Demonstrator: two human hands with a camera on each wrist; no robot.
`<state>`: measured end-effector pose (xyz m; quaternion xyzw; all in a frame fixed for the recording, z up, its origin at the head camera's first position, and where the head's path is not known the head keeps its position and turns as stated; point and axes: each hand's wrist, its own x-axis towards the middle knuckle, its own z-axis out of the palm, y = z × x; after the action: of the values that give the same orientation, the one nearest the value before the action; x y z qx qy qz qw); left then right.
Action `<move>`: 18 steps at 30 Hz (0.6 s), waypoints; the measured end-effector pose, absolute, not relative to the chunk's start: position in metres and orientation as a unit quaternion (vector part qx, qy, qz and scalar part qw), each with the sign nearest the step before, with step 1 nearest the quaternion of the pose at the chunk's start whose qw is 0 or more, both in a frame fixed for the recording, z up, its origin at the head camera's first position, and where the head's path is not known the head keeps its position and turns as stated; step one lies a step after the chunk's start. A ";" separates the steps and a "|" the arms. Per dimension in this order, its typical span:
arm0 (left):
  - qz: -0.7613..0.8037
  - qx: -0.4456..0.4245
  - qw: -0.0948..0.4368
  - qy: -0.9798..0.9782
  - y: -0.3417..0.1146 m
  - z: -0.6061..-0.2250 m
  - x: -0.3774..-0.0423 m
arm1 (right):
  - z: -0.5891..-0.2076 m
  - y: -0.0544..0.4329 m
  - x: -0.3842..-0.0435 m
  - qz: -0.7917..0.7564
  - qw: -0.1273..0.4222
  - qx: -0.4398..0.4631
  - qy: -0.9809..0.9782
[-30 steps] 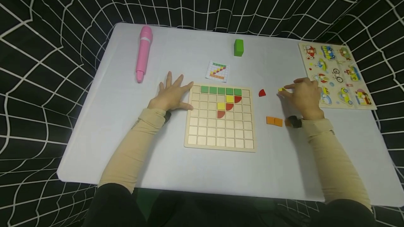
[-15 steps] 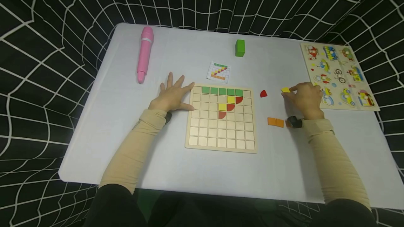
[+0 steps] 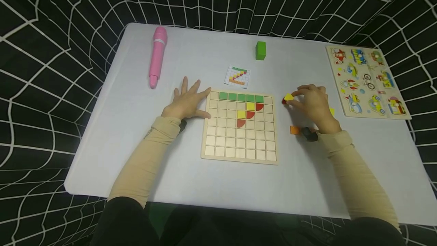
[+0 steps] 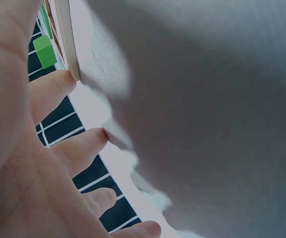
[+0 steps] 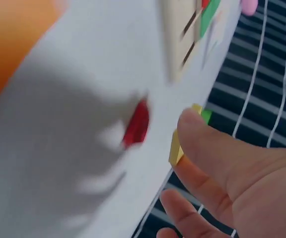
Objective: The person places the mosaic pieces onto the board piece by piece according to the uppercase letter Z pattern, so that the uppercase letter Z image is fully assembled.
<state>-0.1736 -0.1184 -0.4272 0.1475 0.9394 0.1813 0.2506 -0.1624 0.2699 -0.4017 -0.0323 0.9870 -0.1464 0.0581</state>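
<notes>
A wooden grid board (image 3: 239, 139) holds a row of green squares along its top, with two yellow squares and several red quarter-circle pieces below them. My left hand (image 3: 186, 103) rests with spread fingers at the board's left edge, thumb and index finger touching it. To the right of the board, my right hand (image 3: 313, 103) pinches a yellow square tile (image 3: 288, 96) between thumb and fingers, held above the table. Just under that tile lies a red quarter-circle (image 5: 137, 124), partly covered in the head view. Another yellow tile (image 3: 332, 111) shows beside the right hand.
An orange tile (image 3: 294, 130) lies below the right hand, near the wrist camera. A pattern card (image 3: 237, 76) and a green block (image 3: 260, 50) are behind the board. A pink microphone-shaped toy (image 3: 157, 56) lies at left, a picture puzzle board (image 3: 370, 82) at right.
My right hand has lifted the yellow tile and carried it left, over the red quarter-circle. Another yellow tile has come into view behind the hand. My left hand stays at the board's edge.
</notes>
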 end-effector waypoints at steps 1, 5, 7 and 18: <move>0.181 0.147 0.252 0.939 -0.118 -0.427 -0.174 | -0.400 0.264 -0.161 -0.147 0.060 -0.043 0.986; 0.179 0.148 0.254 0.939 -0.118 -0.427 -0.174 | -0.401 0.243 -0.155 -0.152 0.063 -0.089 0.982; 0.178 0.149 0.254 0.939 -0.118 -0.427 -0.174 | -0.402 0.233 -0.152 -0.152 0.066 -0.109 0.980; 0.174 0.151 0.254 0.940 -0.118 -0.426 -0.174 | -0.409 0.183 -0.135 -0.161 0.074 -0.206 0.962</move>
<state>-0.1738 -0.1185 -0.4264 0.1505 0.9396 0.1735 0.2537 -0.1349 0.1831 -0.4085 -0.2063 0.9623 -0.1611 0.0744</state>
